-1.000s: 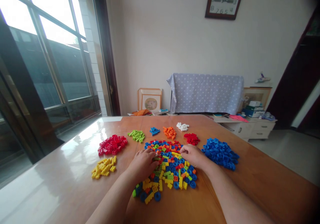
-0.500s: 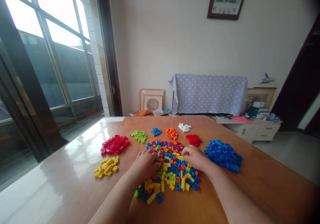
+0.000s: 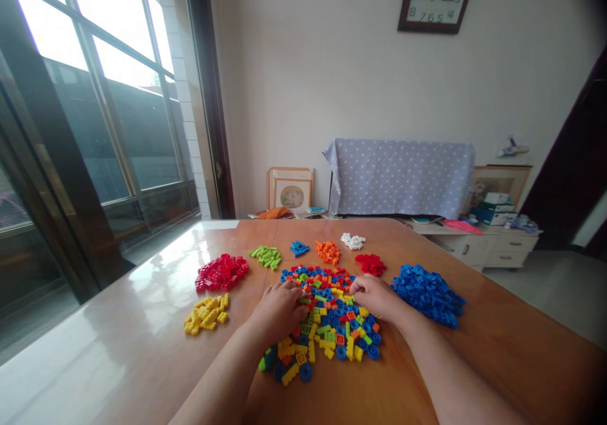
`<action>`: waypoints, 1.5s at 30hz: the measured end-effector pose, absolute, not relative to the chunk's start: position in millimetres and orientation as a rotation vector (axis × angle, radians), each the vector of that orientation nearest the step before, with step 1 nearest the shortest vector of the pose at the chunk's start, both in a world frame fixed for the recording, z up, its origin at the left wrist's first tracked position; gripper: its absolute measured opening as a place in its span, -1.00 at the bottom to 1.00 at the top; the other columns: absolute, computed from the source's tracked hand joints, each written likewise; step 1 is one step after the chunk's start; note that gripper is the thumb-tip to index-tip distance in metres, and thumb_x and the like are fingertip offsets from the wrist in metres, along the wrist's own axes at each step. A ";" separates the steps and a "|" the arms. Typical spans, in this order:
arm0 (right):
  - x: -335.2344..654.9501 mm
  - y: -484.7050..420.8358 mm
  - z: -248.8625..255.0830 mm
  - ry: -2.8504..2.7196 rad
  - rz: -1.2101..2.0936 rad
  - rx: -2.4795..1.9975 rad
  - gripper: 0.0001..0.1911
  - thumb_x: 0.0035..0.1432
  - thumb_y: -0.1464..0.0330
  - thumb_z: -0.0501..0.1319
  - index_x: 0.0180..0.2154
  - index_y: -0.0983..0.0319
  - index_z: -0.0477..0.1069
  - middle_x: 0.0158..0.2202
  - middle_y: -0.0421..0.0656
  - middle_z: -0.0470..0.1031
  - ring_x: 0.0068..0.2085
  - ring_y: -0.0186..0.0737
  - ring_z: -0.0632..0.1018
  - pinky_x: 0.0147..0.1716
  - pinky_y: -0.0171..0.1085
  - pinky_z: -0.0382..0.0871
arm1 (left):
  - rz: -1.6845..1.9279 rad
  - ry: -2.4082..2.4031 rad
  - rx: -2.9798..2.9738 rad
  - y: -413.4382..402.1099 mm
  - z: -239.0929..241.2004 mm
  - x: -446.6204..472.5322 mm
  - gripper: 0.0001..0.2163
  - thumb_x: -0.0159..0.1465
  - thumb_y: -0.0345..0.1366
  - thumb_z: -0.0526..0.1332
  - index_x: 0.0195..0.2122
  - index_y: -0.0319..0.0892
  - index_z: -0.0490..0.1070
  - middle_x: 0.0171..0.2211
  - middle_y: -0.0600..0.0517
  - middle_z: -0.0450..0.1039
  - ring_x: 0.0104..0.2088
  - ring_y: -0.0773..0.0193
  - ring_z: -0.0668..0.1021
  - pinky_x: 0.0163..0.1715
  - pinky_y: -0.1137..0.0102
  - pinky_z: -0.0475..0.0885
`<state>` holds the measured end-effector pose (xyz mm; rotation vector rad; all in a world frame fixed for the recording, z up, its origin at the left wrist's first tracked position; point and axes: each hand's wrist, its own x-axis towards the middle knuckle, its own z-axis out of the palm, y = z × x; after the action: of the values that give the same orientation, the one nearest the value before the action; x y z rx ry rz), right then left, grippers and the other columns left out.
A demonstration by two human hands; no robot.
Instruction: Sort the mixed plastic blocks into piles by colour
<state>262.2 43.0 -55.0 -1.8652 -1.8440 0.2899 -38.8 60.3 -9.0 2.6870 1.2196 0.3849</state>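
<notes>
A mixed pile of toy building bricks [image 3: 336,335] in yellow, blue, green, orange and red lies mid-table, with round blue wheel-like pieces among them. At its left side is my left hand [image 3: 279,308], palm down, fingers reaching onto the bricks and thumb apart from them; its fingertips are partly hidden. Over the right side of the pile, my right hand [image 3: 377,295] has its fingers curled together at the bricks. Whatever lies between those fingers is too small or hidden to make out.
Single-colour heaps ring the pile: red bricks [image 3: 222,273], yellow bricks [image 3: 207,314], green bricks [image 3: 266,257], small blue pieces [image 3: 299,248], orange bricks [image 3: 327,252], white pieces [image 3: 353,241], a smaller red heap [image 3: 370,264] and a large blue heap [image 3: 428,294]. All stand on a glossy wooden table [image 3: 133,349].
The view has shifted slightly, so everything sits a little further right. Both hands keep nearly the same place and pose at the pile. The heaps look unchanged.
</notes>
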 end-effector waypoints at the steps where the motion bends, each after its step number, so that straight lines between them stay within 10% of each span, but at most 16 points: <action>1: 261.8 42.6 -54.2 -1.852 0.287 -1.862 -0.85 -0.02 0.42 0.23 -0.39 0.18 0.57 -0.33 -0.19 0.50 -0.37 -0.32 0.45 -0.38 -0.37 0.16 | 0.379 1.225 2.682 59.8 -8.2 -38.6 -0.67 0.31 -0.04 0.12 0.02 0.01 0.48 0.02 -0.04 0.47 0.03 0.05 0.48 0.06 0.25 0.35; 45: 208.7 29.9 -34.4 -1.953 0.261 -1.606 -0.89 0.11 0.35 0.21 -0.42 0.18 0.49 -0.34 -0.18 0.48 -0.25 -0.24 0.45 -0.26 -0.33 0.25 | 0.310 1.228 2.702 56.3 -7.0 -35.4 -0.69 0.29 -0.10 0.15 -0.01 -0.02 0.50 -0.03 -0.07 0.48 0.01 0.04 0.48 0.04 0.24 0.36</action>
<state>208.7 29.9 -34.4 -1.6059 -1.9532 0.2612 -35.4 56.3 -7.0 2.7025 1.2284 0.3095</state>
